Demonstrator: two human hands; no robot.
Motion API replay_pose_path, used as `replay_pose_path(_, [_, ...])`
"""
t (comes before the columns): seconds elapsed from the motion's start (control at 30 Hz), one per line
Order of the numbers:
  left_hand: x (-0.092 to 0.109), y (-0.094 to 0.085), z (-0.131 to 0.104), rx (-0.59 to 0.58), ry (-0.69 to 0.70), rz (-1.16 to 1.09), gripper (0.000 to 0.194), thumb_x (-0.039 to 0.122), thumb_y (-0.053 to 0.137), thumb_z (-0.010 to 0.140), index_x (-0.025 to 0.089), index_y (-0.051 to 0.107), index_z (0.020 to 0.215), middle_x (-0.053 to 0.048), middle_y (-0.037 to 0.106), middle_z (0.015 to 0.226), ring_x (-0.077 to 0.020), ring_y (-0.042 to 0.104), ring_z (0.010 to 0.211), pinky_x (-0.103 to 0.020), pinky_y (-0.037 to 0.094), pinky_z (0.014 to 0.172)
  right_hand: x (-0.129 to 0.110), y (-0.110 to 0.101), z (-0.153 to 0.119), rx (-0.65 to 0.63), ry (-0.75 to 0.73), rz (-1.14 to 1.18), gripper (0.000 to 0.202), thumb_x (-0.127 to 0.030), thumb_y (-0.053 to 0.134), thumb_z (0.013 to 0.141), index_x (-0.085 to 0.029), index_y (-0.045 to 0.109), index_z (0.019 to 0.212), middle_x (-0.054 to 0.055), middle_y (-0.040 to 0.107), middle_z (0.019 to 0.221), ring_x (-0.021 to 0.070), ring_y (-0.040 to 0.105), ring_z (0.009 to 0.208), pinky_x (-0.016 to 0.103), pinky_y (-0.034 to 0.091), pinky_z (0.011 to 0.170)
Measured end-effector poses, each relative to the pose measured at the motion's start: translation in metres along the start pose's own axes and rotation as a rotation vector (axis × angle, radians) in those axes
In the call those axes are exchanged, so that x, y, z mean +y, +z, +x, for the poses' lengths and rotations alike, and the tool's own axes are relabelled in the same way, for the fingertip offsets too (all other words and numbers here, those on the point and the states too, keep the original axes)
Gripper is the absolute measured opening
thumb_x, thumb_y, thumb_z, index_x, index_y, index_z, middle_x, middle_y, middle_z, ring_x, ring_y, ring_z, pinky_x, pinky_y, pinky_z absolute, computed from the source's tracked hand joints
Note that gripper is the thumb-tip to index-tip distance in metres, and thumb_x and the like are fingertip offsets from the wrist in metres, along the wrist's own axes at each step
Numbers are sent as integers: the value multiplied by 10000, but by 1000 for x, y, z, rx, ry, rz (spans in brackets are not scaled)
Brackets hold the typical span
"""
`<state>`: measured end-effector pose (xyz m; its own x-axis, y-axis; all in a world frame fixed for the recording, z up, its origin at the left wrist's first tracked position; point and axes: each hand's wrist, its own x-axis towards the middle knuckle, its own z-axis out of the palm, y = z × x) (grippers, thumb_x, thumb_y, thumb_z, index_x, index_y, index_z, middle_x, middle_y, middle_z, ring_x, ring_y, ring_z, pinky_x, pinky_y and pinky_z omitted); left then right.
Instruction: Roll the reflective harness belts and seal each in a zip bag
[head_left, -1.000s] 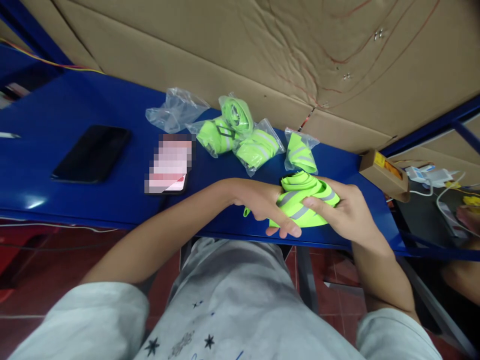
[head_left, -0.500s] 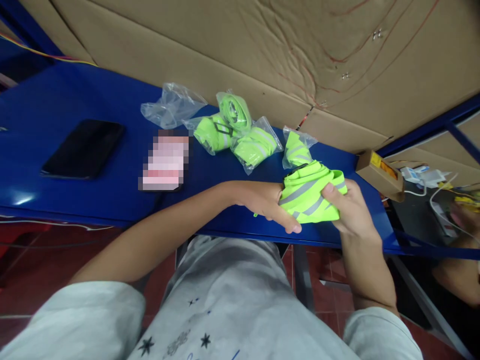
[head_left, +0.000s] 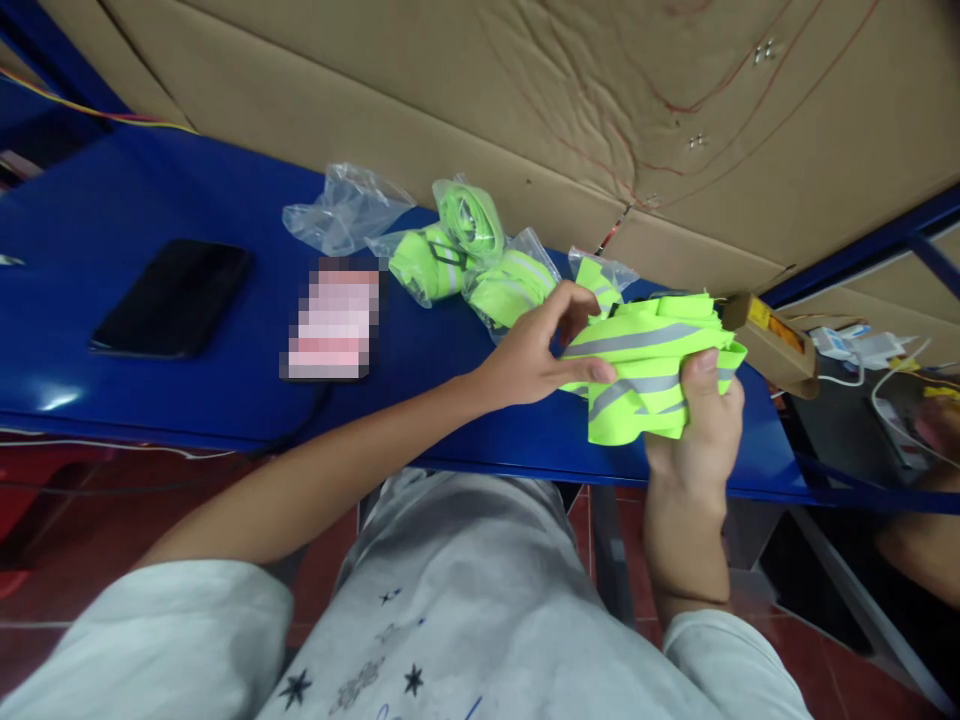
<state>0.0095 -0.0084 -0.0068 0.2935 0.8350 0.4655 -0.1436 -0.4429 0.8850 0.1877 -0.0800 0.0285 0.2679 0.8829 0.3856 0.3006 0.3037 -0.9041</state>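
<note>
A bundle of neon green strap with grey reflective stripes is held between both hands above the table's front part. My right hand grips its right side, thumb pressed on top. At its left edge is my left hand, thumb on the front layer and fingers curled behind. Behind the bundle, a bagged green strap is partly covered. Further left lie more clear bags with green straps: a coil, one with a dark buckle and a folded one.
An empty clear bag, a phone with a blurred screen and a black flat device lie on the blue table. A small cardboard box stands right. Another person's arm shows at the far right.
The bundle has moved slightly right and looks looser and wider. My left hand has shifted up to its left edge, and my right hand has turned more upright.
</note>
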Motion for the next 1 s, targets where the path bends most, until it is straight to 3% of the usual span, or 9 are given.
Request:
replay_pose_path(0.1, [0,4,-1,142,51,127,695,739,866,682,227,621,1083,-59,594,1043,-196,542,929,-310,474,880,7,5,-7,112,-68,-101,481,-597,551,1009,-215,732,1238,123,798,1059,359,763,1135,477,653,881])
replay_pose_path(0.2, [-4,10,-3,92,45,152,462,645,740,883,216,688,1045,-84,640,1101,-194,592,969,-312,491,902,12,10,-12,225,-160,-221,477,-558,578,1001,-202,724,1283,131,791,1100,354,760,1129,476,637,920])
replay_pose_path(0.27, [-8,18,-5,19,20,14,435,616,656,955,202,718,1073,-106,667,1211,-204,629,1090,-318,497,977,14,15,-16,260,-192,-279,509,-560,577,998,-207,703,1342,142,785,1148,358,748,1153,490,620,966])
replay_pose_path(0.4, [-7,29,-7,-161,-242,-534,611,750,581,935,204,711,1176,-104,718,1281,-263,628,1297,-363,484,1101,23,27,-23,189,-190,-250,592,-586,577,988,-209,629,1442,161,737,1289,355,705,1250,525,562,1083])
replay_pose_path(0.47, [-4,30,-7,-193,-324,-675,657,742,715,850,209,690,1232,-103,729,1288,-281,633,1313,-363,490,1099,31,31,-23,132,-175,-241,628,-611,490,1013,-224,575,1500,168,686,1377,355,657,1330,551,540,1110])
replay_pose_path(0.6, [-2,27,-8,-165,-352,-680,715,434,980,681,208,665,1282,-96,724,1329,-266,650,1294,-341,493,1085,50,35,-17,29,-127,-223,689,-633,290,1056,-239,456,1596,172,606,1477,329,542,1474,560,520,1134])
replay_pose_path(0.77, [-8,26,-9,-122,-410,-679,674,366,981,677,172,700,1258,-109,759,1260,-256,712,1172,-338,538,1002,65,45,-12,-11,-62,-105,706,-591,183,1090,-222,253,1688,175,568,1544,249,585,1446,488,514,1159])
replay_pose_path(0.9, [-14,24,-9,-30,-436,-618,643,337,982,663,158,731,1227,-104,785,1207,-242,728,1132,-330,550,989,70,50,-15,-54,26,12,714,-621,232,1089,-207,300,1667,183,591,1535,242,625,1403,478,499,1178])
replay_pose_path(1.0, [-12,20,-7,55,-493,-584,592,350,987,637,137,763,1142,-100,808,1128,-244,756,1065,-331,579,953,69,45,-11,-215,82,3,736,-681,310,1064,-211,397,1624,166,616,1518,261,615,1412,481,473,1212])
